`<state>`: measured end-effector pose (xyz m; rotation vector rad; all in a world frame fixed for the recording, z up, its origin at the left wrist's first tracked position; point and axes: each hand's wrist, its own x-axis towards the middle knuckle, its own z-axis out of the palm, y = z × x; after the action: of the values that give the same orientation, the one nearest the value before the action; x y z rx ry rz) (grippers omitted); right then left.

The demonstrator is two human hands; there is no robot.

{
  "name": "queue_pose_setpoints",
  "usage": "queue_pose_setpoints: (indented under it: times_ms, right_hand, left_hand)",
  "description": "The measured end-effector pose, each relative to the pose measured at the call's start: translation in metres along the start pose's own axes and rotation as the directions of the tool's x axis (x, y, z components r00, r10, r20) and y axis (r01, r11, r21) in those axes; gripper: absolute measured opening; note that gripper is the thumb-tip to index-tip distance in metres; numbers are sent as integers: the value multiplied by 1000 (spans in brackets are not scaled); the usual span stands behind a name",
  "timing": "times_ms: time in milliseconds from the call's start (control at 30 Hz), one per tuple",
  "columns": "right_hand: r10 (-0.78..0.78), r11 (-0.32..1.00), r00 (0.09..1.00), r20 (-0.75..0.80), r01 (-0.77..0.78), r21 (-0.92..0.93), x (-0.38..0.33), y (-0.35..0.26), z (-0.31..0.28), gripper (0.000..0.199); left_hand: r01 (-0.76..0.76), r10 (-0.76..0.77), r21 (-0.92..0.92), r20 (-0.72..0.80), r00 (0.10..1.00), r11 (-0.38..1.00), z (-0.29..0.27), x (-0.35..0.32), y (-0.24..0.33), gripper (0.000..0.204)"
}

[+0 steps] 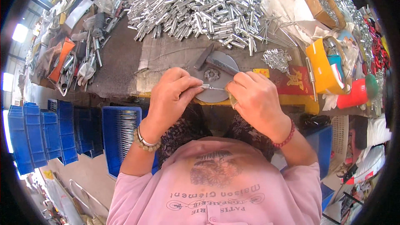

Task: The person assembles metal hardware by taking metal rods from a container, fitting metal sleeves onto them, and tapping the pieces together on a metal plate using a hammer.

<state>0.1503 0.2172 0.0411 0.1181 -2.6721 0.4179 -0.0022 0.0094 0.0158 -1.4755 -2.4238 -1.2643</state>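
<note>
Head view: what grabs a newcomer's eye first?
The big heap of silver tubes at the top of the bench, spilling toward thin rods on its right. Below it, the left hand and right hand meet over a small metal piece, just in front of a round steel plate with a hammer lying on it. Blue crates line the floor at left.

My one view sits on my head, looking steeply down and forward. The round metal disc [216,84] lies near its middle, close below me; my chest fills the frame beneath it, and the bench curves away above it toward the fisheye rim.
</note>
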Motion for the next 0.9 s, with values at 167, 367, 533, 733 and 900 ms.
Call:
queue_pose_setpoints:
  times_ms: [167, 367, 533, 733, 900]
  right_hand:
    - [-27, 999, 999, -22, 27, -19, 2, 2, 4, 9]
    - [-49, 999, 997, -56, 48, -15, 4, 5, 8, 8]
    - [-84, 996, 994, -70, 84, -3, 6, 9, 11, 5]
    - [-97, 995, 994, -50, 97, 3, 6, 10, 11, 4]
    - [-86, 996, 995, -45, 86, 2, 7, 7, 15, 5]
  left_hand:
    - [-4, 4, 14, 13, 1000, 1000, -1, 0, -2, 16]
    - [-14, 14, 1, 3, 1000, 1000, 0, -2, -4, 15]
    - [49, -50, -79, -17, 999, 996, 2, -4, -5, 18]
    - [32, -32, -44, 15, 999, 999, 5, -1, -1, 18]
    - [97, -95, -45, 42, 995, 994, 0, -5, 1, 16]
